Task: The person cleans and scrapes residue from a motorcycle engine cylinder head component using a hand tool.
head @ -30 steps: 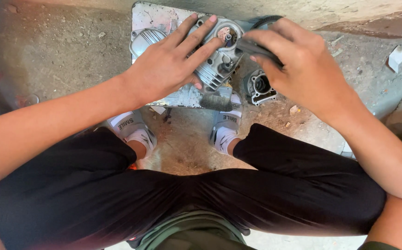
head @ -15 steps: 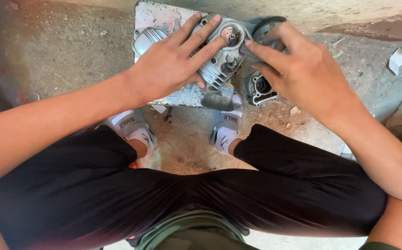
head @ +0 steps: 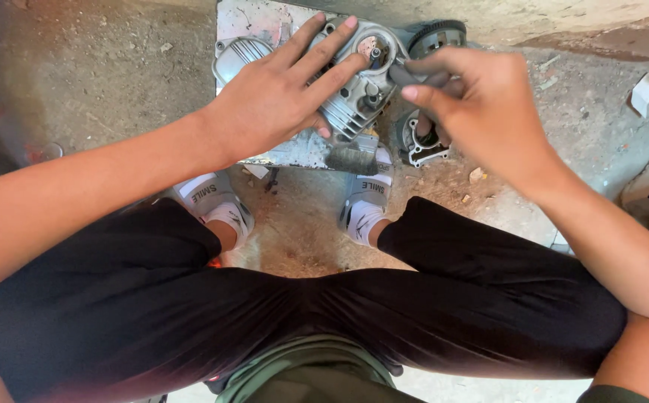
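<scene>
From the head view, my left hand (head: 280, 101) lies flat, fingers spread, on the silver engine casing (head: 354, 93), which rests on a metal plate (head: 253, 19) on the dirt floor (head: 100, 67) at the far side, beyond my sandals (head: 362, 201). My right hand (head: 481, 112) has its grip clamped on a dark tool handle (head: 414, 75) pointing at the casing's top. A small gasket-shaped part (head: 421, 149) lies just beside, right of the casing.
</scene>
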